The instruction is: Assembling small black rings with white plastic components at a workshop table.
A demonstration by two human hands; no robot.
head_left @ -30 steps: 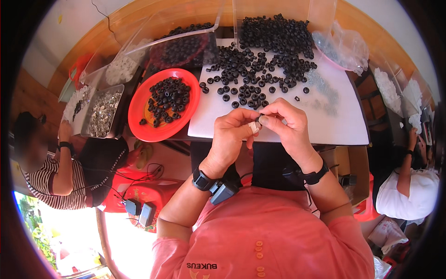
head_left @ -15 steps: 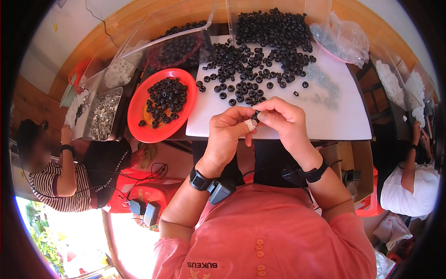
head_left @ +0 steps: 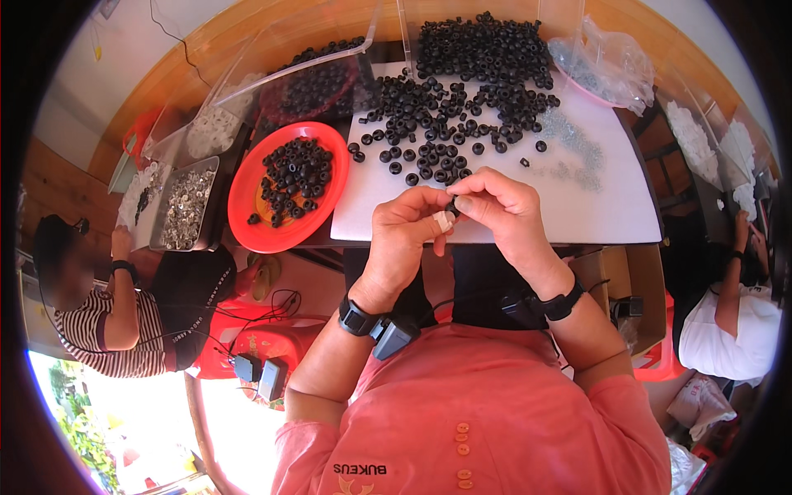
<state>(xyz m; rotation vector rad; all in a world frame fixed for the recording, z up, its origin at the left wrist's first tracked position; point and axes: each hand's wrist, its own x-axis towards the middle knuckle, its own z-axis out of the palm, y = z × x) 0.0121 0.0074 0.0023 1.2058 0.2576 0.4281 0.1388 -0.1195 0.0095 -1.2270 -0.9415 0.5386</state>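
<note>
Over the front edge of the white board [head_left: 355,210], my two hands meet fingertip to fingertip. My left hand [head_left: 398,235] is closed in a pinch on a small black part [head_left: 452,207], mostly hidden by fingers; white tape wraps one of its fingertips. From the other side, my right hand [head_left: 510,213] pinches the same part with thumb and forefinger. Just beyond them lie loose black ring-shaped parts [head_left: 441,157], round with a hole. A big heap of them [head_left: 483,58] spreads farther back. Tiny clear pieces [head_left: 573,148] are scattered on the board's right side.
To the left stands a red plate [head_left: 247,227] of black rings, beside a metal tray [head_left: 216,169] of small shiny pieces. Clear plastic bins [head_left: 309,70] line the back. A bowl with a plastic bag [head_left: 615,70] stands back right. Co-workers sit left [head_left: 103,318] and right [head_left: 730,334].
Both hands stay almost in place, pinching the small black part, with only slight finger movement. The whole view has shifted a little.
</note>
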